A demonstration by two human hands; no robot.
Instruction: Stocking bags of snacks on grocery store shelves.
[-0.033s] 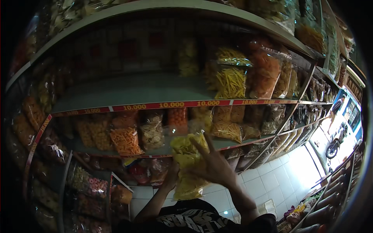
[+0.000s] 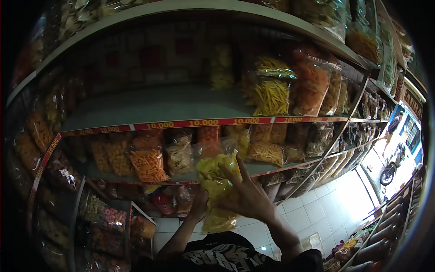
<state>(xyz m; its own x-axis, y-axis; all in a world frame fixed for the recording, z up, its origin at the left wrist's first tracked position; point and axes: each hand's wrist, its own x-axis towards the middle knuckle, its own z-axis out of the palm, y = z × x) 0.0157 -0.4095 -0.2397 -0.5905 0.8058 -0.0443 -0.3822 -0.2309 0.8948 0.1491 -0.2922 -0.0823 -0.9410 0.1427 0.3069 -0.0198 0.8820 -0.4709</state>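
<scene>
A clear bag of yellow chips (image 2: 212, 181) is held upright in front of my chest, below the middle shelf. My left hand (image 2: 198, 206) grips its left side, with the thumb along the edge. My right hand (image 2: 248, 194) lies against the bag's right front, fingers stretched out and spread over the plastic. The lower part of the bag hangs between my wrists. Behind its top stands a bag of orange snacks (image 2: 209, 138) on the lower shelf.
Ahead runs a shelf (image 2: 149, 102) with a red price strip. Bags of yellow sticks (image 2: 272, 97) and orange crackers (image 2: 310, 86) stand on its right part. Below are bags of orange sticks (image 2: 148, 164) and pale snacks (image 2: 179, 156). White floor tiles (image 2: 312, 213) and a parked motorbike (image 2: 390, 170) lie to the right.
My right hand's fingers have shifted slightly over the bag, and the bag's top has tipped a little to the left. My left hand keeps its hold.
</scene>
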